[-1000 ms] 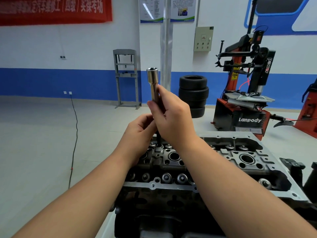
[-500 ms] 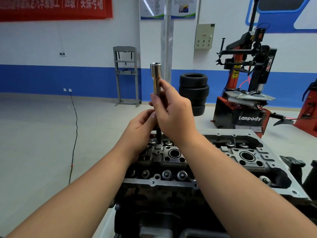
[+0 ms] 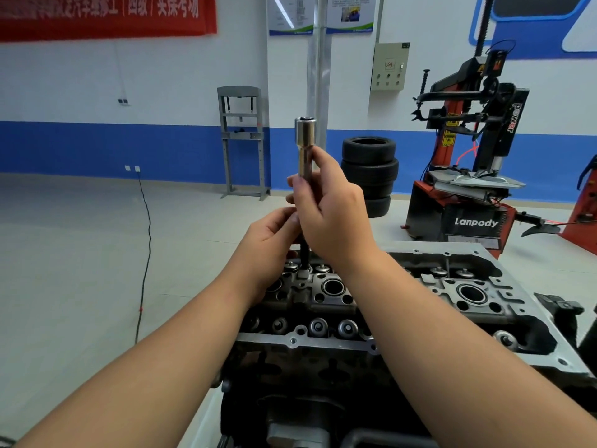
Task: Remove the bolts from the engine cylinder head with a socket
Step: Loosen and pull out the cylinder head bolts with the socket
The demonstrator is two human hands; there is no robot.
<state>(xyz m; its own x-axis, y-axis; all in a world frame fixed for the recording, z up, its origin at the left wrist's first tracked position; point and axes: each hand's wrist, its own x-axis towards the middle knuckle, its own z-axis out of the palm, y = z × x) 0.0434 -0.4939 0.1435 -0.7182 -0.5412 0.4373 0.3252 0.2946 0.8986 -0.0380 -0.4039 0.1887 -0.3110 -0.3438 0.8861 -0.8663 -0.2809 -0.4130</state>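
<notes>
My right hand grips a long silver socket and holds it upright, open end up, above the engine cylinder head. A thin dark shaft runs down from under that hand to the top of the head. My left hand sits just to the left, and its fingertips and thumb pinch the shaft below my right hand. My hands hide where socket and shaft join. Valve tops and round bores show along the head.
The engine stands on a stand at lower centre. Behind it are a red and black tyre changer, a stack of tyres, a grey press frame and a black cable across the floor.
The socket and both hands have stayed over the same spot on the head. My left fingertips have moved up closer under my right hand. The view has shifted slightly.
</notes>
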